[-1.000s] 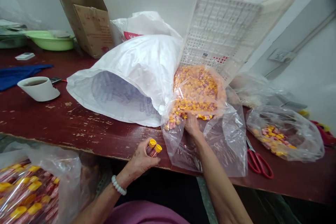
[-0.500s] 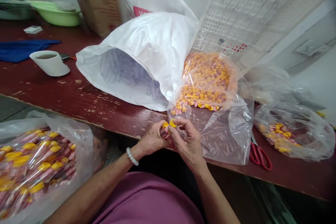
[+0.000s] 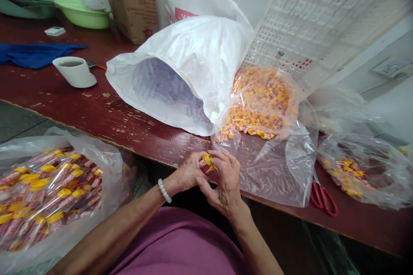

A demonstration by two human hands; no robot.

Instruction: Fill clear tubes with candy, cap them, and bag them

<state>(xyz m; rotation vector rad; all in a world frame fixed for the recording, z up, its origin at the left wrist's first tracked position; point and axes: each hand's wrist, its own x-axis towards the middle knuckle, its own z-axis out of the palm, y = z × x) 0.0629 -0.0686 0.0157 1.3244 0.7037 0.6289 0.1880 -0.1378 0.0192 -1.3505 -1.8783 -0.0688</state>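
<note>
My left hand is closed around a small clear tube with red-and-white patterned contents. A yellow cap shows at the tube's upper end, partly covered by fingers. Over that cap curl the fingers of my right hand, its thumb lower down near my left fingers. Just beyond my hands lies a clear plastic bag full of small yellow-topped, pink-wrapped pieces. Left of it, a white sack lies with its mouth towards me and clear empty tubes inside.
At lower left, a large plastic bag holds filled, yellow-capped tubes. Red-handled scissors and another clear bag lie to the right. A white cup of dark liquid stands left. Behind are a cardboard box and a white plastic crate.
The yellow cap, held beside the tube by my right thumb and finger before, is now at the tube's top. My right fingers have closed over it. The view has shifted slightly left.
</note>
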